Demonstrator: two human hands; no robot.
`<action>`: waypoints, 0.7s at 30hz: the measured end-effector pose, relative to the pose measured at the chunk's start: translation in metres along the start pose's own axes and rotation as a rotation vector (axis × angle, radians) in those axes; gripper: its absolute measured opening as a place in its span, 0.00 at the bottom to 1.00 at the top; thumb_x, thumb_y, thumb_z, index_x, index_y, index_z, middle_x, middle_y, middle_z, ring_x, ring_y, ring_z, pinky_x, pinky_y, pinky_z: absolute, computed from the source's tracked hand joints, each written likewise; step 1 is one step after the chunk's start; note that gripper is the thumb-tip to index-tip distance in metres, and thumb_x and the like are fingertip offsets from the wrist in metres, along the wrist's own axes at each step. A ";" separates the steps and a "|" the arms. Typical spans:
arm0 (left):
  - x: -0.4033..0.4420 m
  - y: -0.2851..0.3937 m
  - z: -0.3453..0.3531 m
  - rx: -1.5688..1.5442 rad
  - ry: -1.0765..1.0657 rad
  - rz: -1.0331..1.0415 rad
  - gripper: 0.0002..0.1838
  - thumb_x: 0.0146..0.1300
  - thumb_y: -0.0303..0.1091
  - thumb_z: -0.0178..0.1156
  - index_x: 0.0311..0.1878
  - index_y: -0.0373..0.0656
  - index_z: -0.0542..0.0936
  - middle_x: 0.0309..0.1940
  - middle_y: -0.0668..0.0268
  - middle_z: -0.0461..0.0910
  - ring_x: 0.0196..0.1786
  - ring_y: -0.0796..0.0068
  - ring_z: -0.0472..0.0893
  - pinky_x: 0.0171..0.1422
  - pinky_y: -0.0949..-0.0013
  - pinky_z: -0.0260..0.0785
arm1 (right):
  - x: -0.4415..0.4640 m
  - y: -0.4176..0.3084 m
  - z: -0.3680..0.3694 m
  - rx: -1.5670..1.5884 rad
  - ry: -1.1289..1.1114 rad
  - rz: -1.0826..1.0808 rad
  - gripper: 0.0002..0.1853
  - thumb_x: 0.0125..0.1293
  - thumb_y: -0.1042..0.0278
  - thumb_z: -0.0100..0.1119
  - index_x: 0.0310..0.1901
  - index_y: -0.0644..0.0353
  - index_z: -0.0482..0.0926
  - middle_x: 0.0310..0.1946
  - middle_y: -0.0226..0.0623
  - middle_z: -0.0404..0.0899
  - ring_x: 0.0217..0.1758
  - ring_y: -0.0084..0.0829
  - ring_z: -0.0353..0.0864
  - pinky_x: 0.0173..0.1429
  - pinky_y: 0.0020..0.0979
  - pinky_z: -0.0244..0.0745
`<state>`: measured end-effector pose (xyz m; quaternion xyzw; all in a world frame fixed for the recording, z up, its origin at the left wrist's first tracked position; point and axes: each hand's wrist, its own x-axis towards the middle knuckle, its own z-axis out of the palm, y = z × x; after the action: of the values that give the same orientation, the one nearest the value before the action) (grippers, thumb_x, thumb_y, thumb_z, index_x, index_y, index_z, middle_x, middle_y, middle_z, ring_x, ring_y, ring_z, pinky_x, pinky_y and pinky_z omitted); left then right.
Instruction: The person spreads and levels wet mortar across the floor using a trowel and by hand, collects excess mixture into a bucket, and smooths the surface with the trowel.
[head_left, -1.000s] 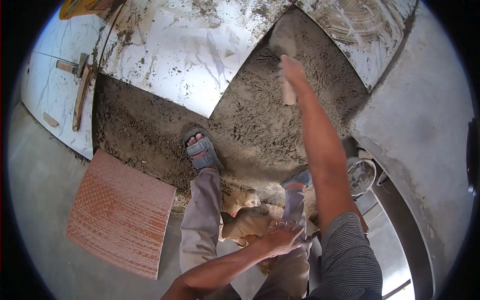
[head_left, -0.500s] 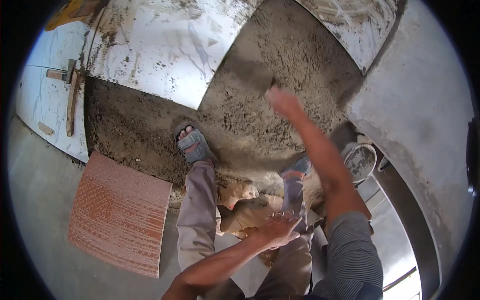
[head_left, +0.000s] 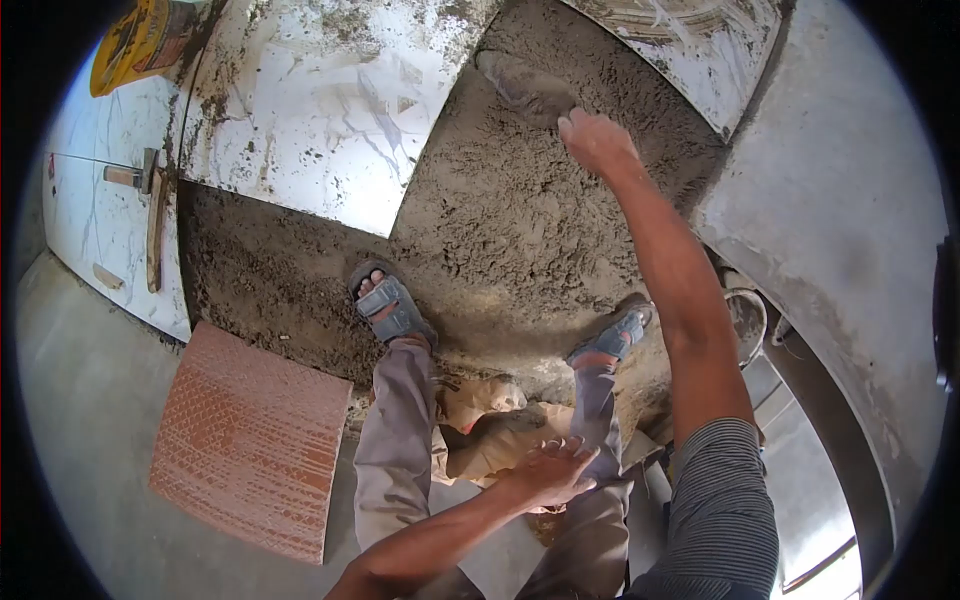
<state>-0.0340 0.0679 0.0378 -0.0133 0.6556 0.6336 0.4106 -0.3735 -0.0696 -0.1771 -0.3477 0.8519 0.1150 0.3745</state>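
Note:
My right hand (head_left: pixel 598 143) is closed round the handle end of a mortar-coated trowel (head_left: pixel 518 82). The trowel's blade lies on the wet grey mortar bed (head_left: pixel 520 210), close to the edge of a white marble-patterned tile (head_left: pixel 320 110). Hand and wrist cover most of the trowel's handle. My left hand (head_left: pixel 552 472) rests near my right knee with its fingers apart and nothing in it. Below the mortar, my sandalled feet stand on either side of a crumpled tan sack (head_left: pixel 500 430).
A hammer (head_left: pixel 130 177) and a wooden strip (head_left: pixel 156 230) lie on the left tiles, with a yellow bucket (head_left: pixel 140 45) above. A reddish tile (head_left: pixel 250 440), ridged side up, sits at lower left. Another bucket (head_left: pixel 745 320) stands beside my right arm, near the grey wall (head_left: pixel 830 190).
My right hand has moved farther away and slightly right, carrying the trowel up toward the far end of the mortar. The left hand stays by the knee. The view has shifted slightly.

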 end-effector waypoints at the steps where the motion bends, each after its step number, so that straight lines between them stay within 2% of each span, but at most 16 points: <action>1: 0.000 0.000 0.001 0.003 0.002 -0.005 0.33 0.64 0.52 0.52 0.66 0.44 0.60 0.60 0.50 0.66 0.60 0.46 0.70 0.61 0.44 0.63 | 0.011 0.004 -0.002 0.007 0.040 0.013 0.23 0.71 0.52 0.34 0.50 0.61 0.73 0.50 0.54 0.75 0.53 0.52 0.75 0.56 0.50 0.70; 3: -0.001 -0.001 -0.003 0.003 -0.023 -0.019 0.33 0.63 0.51 0.53 0.66 0.44 0.60 0.60 0.50 0.66 0.60 0.46 0.70 0.62 0.44 0.62 | 0.036 0.013 -0.009 0.021 0.069 0.035 0.24 0.71 0.51 0.34 0.50 0.61 0.74 0.51 0.54 0.75 0.54 0.51 0.75 0.56 0.50 0.69; 6: 0.000 0.004 -0.005 -0.021 -0.074 -0.041 0.33 0.63 0.50 0.54 0.66 0.44 0.59 0.60 0.50 0.65 0.60 0.46 0.70 0.63 0.44 0.61 | 0.050 0.024 -0.015 -0.091 0.031 -0.050 0.25 0.70 0.51 0.32 0.52 0.60 0.75 0.51 0.54 0.75 0.54 0.50 0.75 0.58 0.50 0.69; 9: 0.004 0.000 0.000 0.011 -0.048 -0.036 0.33 0.62 0.49 0.55 0.66 0.44 0.60 0.60 0.50 0.65 0.59 0.45 0.70 0.62 0.44 0.61 | 0.050 0.013 -0.005 0.060 0.156 -0.020 0.26 0.71 0.52 0.33 0.50 0.63 0.77 0.50 0.54 0.76 0.54 0.51 0.75 0.58 0.50 0.69; 14: 0.003 -0.002 -0.001 -0.027 -0.036 -0.028 0.32 0.63 0.49 0.54 0.65 0.43 0.61 0.59 0.49 0.66 0.60 0.46 0.70 0.62 0.44 0.62 | 0.039 -0.009 0.004 0.529 -0.032 0.155 0.28 0.71 0.51 0.33 0.51 0.69 0.74 0.54 0.55 0.73 0.57 0.54 0.73 0.59 0.52 0.68; 15: 0.002 -0.001 0.001 -0.010 -0.009 -0.030 0.31 0.63 0.49 0.54 0.65 0.43 0.61 0.59 0.48 0.66 0.59 0.45 0.71 0.62 0.45 0.62 | 0.029 -0.014 0.007 0.528 -0.043 0.171 0.28 0.71 0.51 0.33 0.51 0.69 0.74 0.54 0.55 0.73 0.57 0.54 0.73 0.59 0.52 0.68; 17: 0.003 0.003 -0.001 -0.012 -0.007 -0.017 0.31 0.63 0.49 0.54 0.64 0.43 0.62 0.58 0.48 0.67 0.58 0.45 0.72 0.62 0.45 0.62 | 0.001 -0.014 0.017 0.289 0.192 0.181 0.28 0.71 0.52 0.31 0.54 0.70 0.72 0.51 0.56 0.75 0.53 0.52 0.75 0.58 0.51 0.68; 21: 0.003 -0.002 0.001 -0.030 0.044 -0.021 0.31 0.62 0.50 0.54 0.64 0.44 0.63 0.56 0.49 0.69 0.53 0.44 0.75 0.58 0.45 0.64 | -0.006 0.052 0.054 0.313 0.165 0.224 0.28 0.71 0.51 0.33 0.54 0.70 0.71 0.47 0.55 0.76 0.47 0.50 0.77 0.55 0.51 0.70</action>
<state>-0.0343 0.0697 0.0353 -0.0405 0.6546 0.6387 0.4024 -0.3756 -0.0038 -0.2142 -0.1964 0.9205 -0.0065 0.3376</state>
